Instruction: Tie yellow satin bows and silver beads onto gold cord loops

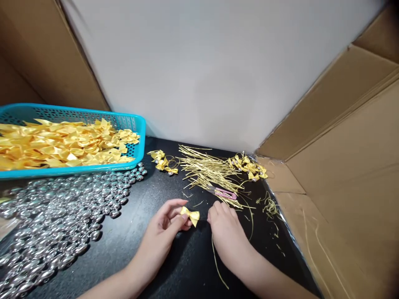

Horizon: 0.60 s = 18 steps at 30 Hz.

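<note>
Fingertips [180, 218] of the left hand [162, 232] are pinched on a yellow ribbon bow [190, 215], held just above the black tabletop [187, 265]. Just right of the bow, the right hand [226, 234] lies knuckles up with fingers curled. Whether it grips the gold thread [218, 261] trailing from under it cannot be told. Beyond lie pink snips [227, 193] against a pile of gold wires [205, 168], flanked by 2 clusters of finished bows [162, 161]. Far left, silver beads [56, 220] spread below a teal basket [77, 111] of yellow ribbon pieces [62, 143].
</note>
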Available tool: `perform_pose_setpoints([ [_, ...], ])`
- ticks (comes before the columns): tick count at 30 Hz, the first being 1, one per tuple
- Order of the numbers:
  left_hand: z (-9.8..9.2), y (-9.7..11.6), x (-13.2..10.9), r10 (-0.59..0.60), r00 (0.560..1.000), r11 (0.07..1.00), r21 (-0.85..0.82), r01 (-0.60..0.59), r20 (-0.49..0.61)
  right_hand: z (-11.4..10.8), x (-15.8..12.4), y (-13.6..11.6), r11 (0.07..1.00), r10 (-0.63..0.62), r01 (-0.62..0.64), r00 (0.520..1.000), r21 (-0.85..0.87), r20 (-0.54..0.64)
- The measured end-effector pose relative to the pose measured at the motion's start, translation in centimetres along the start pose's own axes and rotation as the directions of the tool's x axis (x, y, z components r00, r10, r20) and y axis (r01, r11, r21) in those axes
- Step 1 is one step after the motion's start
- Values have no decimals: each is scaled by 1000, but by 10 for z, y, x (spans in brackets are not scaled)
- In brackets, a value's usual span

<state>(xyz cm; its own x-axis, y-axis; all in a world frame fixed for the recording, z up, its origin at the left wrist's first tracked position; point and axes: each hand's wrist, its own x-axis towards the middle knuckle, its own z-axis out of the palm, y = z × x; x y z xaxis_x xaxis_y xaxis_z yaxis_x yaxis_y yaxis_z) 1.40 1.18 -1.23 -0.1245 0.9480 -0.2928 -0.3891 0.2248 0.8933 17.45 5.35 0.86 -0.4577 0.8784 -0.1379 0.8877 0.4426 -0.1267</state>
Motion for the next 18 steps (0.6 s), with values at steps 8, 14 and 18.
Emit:
perform_pose_setpoints([
  [8, 2, 4, -2, 18, 999, 989, 145, -12, -40, -12, 4, 28, 496, 23, -39, 999, 867, 32],
  [14, -2, -1, -3, 81, 997, 965, 250, -82, 14, -19, 4, 29, 102, 38, -181, 983, 978, 178],
  [18, -5, 0, -3, 298, 954, 877, 382, -290, 40, -24, -1, 27, 53, 71, -206, 977, 977, 202],
])
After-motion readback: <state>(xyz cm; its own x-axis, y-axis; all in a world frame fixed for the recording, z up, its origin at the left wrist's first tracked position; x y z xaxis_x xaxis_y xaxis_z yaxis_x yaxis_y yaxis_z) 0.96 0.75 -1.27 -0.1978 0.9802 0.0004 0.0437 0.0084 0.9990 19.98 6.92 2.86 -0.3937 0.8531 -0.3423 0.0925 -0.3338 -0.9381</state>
